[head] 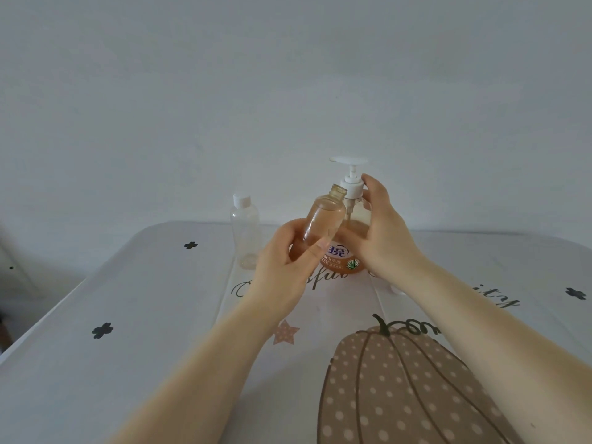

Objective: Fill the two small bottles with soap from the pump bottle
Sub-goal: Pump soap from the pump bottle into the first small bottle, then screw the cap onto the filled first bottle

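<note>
Not much to report on the person really: just two bare forearms coming in from the bottom edge, no sleeves showing anywhere in view, so whatever top is worn ends further up out of frame. No watch, bracelet or band on either wrist, and no rings that I can make out on the bare left hand [282,267] or the bare right hand [381,232]. No gloves. Nails look short and plain where the left thumb shows one, no polish visible.
</note>
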